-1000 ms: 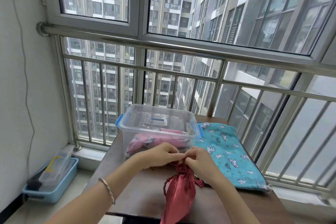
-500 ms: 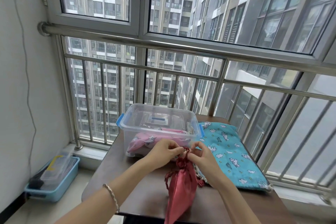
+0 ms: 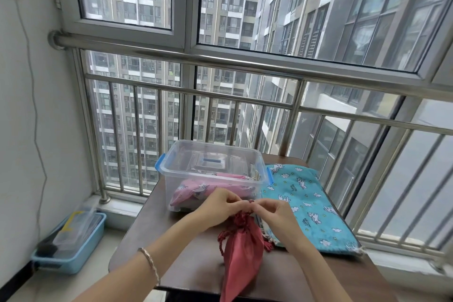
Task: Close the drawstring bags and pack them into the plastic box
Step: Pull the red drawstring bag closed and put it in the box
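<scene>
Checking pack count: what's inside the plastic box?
A pink bag lies in the box. The left hand and right hand, pinching the red bag, hide the box's front right corner; more can't be ruled out.

On table (image 3: 147, 240) I see box (image 3: 176, 176) at rear, packed bag (image 3: 196, 189) in it | flat bag (image 3: 311, 208) right of box | third bag (image 3: 242, 250) before box | tray (image 3: 61, 266) on floor, left of table.
</scene>
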Demonstrator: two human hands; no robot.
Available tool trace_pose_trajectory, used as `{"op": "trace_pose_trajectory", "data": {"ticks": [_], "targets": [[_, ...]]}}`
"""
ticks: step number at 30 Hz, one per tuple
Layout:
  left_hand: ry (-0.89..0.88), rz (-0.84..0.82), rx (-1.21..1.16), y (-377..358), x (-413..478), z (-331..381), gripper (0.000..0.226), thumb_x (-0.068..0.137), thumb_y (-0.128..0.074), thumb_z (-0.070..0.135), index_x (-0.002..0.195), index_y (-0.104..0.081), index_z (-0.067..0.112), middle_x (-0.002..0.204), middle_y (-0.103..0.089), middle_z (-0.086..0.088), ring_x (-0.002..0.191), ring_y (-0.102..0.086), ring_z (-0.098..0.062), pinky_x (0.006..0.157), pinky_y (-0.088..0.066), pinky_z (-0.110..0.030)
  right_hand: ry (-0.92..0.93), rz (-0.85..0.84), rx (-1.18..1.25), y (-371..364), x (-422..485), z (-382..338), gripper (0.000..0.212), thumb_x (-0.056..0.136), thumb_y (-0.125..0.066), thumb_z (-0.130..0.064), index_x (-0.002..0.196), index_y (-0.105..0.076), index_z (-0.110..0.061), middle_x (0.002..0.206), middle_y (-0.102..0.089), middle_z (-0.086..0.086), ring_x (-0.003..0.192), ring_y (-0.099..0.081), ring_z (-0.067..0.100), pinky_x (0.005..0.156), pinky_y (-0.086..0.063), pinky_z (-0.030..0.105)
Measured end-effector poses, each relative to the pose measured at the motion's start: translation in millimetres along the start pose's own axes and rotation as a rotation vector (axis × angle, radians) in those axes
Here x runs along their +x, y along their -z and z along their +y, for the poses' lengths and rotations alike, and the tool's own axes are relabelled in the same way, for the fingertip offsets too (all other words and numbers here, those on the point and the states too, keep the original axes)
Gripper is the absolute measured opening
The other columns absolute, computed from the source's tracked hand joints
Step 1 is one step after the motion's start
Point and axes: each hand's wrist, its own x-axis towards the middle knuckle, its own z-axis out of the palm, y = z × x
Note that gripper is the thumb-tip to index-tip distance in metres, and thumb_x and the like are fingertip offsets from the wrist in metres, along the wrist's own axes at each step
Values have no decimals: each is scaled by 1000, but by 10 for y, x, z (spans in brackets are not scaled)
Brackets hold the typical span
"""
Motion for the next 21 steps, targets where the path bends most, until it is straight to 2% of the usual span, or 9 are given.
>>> {"op": "trace_pose_trajectory", "data": {"ticks": [3,6,9,11,14,15,17,19,21], "targets": [[-14,19,60,118,-29,5,18,85,-69,36,88,-79,21,80,-75,7,72,-65,-4,75,-51,-18,-26,42,-9,111,4,60,15,85,-73,-15,72,-76,-8,70,-72,13,63,-62,13,68,-49,25],[-63,105,225,246,-86,7,12,86,-69,27,83,-78,20,71,-71,12,60,-54,8,63,-42,-8,-64,50,-55,242,-20,140,18,84,-73,-14,69,-73,-5,60,-63,6,58,-51,9,61,-42,21],[-38,129,302,327,-149,-21,16,87,-68,30,73,-74,24,64,-66,13,58,-51,7,58,-39,-8,-95,43,-85,348,-40,224,18,84,-72,-15,68,-72,-7,62,-58,6,62,-48,15,64,-40,30],[-25,133,334,339,-171,-69,18,87,-67,31,77,-75,18,74,-71,4,64,-53,3,61,-40,-9,-97,21,-102,390,-59,261,19,86,-71,-16,68,-72,-8,62,-58,7,62,-47,16,65,-40,31],[-29,153,388,315,-223,-107,15,88,-66,29,80,-74,19,81,-72,3,70,-57,-1,62,-40,-10,-96,-19,-116,395,-104,277,20,86,-70,-16,68,-73,-8,60,-59,2,56,-47,12,62,-40,26],[-39,163,416,302,-233,-111,14,87,-66,30,80,-74,21,81,-71,5,72,-58,-3,65,-43,-15,-100,-25,-102,384,-116,249,20,86,-71,-14,67,-72,-8,60,-63,-1,55,-50,9,62,-40,22],[-69,218,588,287,-240,-100,15,87,-65,38,87,-75,27,86,-63,7,85,-54,-9,76,-43,-27,-129,-56,-25,380,-108,196,20,81,-72,-16,62,-69,-9,75,-74,-3,65,-63,5,69,-43,16],[-94,275,767,244,-250,-50,18,88,-62,43,93,-75,32,87,-56,9,88,-47,-11,79,-37,-31,-159,-111,22,364,-68,150,25,69,-68,-26,66,-67,-1,90,-77,4,82,-68,8,79,-48,18],[-70,323,740,175,-265,-3,20,89,-60,42,91,-75,30,86,-65,10,86,-57,-10,78,-44,-30,-183,-173,58,340,3,125,31,63,-63,-30,65,-62,1,94,-75,13,91,-70,17,87,-53,24]]}}
